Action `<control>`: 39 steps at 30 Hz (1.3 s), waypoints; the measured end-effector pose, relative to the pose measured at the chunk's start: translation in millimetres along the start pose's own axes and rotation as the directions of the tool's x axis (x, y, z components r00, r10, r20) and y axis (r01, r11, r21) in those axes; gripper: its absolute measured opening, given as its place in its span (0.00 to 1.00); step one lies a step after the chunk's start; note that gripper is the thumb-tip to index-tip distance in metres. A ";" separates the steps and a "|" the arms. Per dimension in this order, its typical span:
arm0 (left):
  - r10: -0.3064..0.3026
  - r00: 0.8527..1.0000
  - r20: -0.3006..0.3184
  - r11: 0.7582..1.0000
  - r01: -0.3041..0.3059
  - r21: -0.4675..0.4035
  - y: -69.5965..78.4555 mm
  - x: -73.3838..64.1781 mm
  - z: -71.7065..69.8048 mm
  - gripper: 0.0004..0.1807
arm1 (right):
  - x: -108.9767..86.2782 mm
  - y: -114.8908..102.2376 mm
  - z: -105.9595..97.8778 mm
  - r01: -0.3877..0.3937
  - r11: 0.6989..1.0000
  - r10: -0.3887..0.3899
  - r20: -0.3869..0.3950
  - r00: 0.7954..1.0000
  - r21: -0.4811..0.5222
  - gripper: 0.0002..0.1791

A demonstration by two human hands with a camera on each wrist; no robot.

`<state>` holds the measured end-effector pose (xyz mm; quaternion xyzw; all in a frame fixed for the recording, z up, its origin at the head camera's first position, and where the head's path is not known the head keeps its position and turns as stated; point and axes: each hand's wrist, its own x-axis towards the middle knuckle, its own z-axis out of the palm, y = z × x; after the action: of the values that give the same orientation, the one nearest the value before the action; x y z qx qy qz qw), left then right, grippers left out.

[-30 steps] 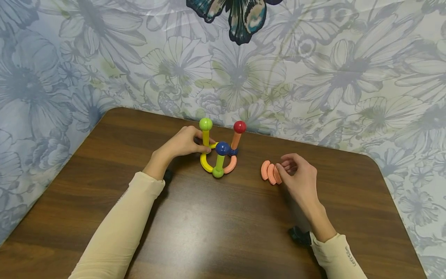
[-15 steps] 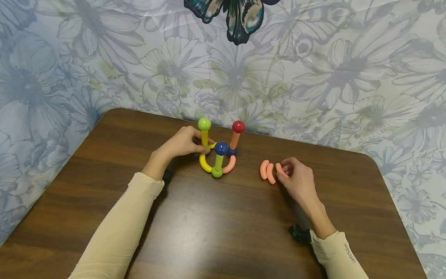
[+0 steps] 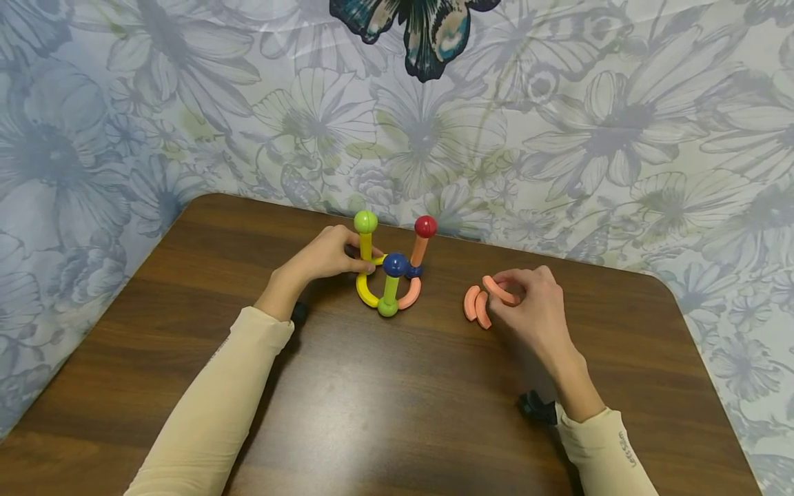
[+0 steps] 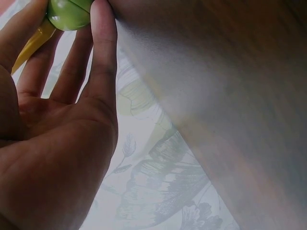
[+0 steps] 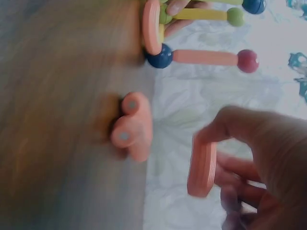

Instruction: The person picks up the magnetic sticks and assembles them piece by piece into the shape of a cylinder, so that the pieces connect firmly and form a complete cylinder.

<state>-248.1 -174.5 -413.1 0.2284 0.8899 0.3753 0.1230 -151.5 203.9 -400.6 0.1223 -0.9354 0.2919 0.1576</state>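
The dark brown wood-grain table (image 3: 397, 441) carries an open frame (image 3: 391, 288) of glossy balls with straight and curved sticks, in yellow, green, coral, blue and red. My left hand (image 3: 329, 253) pinches the shiny light-green ball (image 4: 69, 14) at the foot of the frame's yellow upright (image 3: 366, 246). My right hand (image 3: 538, 303) pinches a coral, curved, plastic-looking stick (image 3: 501, 291) between thumb and fingers, above the table.

The step in hand, I judge, is to carry one piece while bracing the frame. I should hold low and lightly on the left so nothing topples, and keep the stick's ends bare. Small grey discs (image 5: 123, 136) on the loose pieces' ends look like magnets, so slow, level handling seems wise.

The held stick is right of the frame, well apart from my left hand; two matching coral curved sticks (image 3: 471, 303) lie just left of my right hand.
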 end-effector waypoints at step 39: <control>0.013 1.000 -0.005 1.000 -0.013 0.009 -0.5 0.2 0.8 0.15 | 44.9 -77.0 8.9 0.510 0.812 -0.528 -0.013 0.849 0.284 0.14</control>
<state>-248.1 -174.2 -414.1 0.2337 0.8903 0.3728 0.1175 -170.2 131.0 -352.1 0.4033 -0.8208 0.3616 0.1814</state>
